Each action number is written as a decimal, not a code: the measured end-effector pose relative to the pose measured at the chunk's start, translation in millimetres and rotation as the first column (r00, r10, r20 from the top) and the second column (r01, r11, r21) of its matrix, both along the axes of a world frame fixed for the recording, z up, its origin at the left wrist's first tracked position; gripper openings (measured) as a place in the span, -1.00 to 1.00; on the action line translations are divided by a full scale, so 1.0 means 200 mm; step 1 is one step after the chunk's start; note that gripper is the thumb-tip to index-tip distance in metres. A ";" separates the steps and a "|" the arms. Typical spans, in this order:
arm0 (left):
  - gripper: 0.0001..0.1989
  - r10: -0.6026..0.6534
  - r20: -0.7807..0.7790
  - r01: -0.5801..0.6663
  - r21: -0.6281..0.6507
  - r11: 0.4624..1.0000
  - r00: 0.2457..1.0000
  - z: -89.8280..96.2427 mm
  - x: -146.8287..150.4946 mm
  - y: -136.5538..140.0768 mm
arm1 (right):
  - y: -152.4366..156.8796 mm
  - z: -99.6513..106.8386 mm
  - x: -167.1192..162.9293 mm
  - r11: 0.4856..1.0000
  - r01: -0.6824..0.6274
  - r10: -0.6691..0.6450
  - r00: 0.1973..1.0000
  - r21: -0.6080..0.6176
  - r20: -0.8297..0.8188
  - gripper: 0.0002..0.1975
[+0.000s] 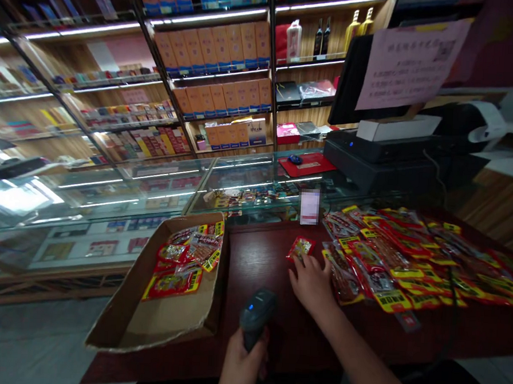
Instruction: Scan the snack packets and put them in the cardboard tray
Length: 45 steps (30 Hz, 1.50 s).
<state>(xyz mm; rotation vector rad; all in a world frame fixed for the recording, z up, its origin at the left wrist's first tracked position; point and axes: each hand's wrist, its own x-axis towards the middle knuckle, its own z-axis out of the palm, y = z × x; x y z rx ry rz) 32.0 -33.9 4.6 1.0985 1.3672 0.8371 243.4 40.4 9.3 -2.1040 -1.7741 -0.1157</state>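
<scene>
My left hand [244, 357] is wrapped around the handle of a dark barcode scanner [259, 308], which has a small blue light and points away from me. My right hand [314, 281] reaches forward over the dark red tabletop [253, 255], its fingertips on the near edge of a small red snack packet [302, 246]. Just right of that hand spreads a wide heap of red and yellow snack packets [391, 245]. To the left stands an open cardboard box [146, 329], with several similar packets [177, 279] lying in its far part.
A glass display counter [161, 195] runs behind the table. A monitor [352, 76] with a paper notice stands back right, near a red mouse pad [307, 165]. One dark cable [452, 305] hangs over the heap. Stocked shelves [219, 81] fill the back wall.
</scene>
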 end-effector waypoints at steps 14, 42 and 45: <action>-0.57 -0.066 -0.005 0.066 -0.035 0.997 0.998 0.09 0.01 0.01 | 0.20 -0.03 0.20 0.996 -0.078 0.067 0.961 -0.034 -0.269 -0.30; -0.69 -0.076 -0.010 0.074 -0.115 0.991 0.997 0.16 0.06 -0.06 | 0.15 -0.01 0.20 0.966 0.055 0.183 0.538 0.251 -0.823 -0.63; -0.59 0.040 0.088 -0.025 -0.166 0.986 0.995 0.10 0.04 -0.06 | 0.20 0.05 0.09 0.987 0.075 0.118 0.285 0.145 -0.951 -0.53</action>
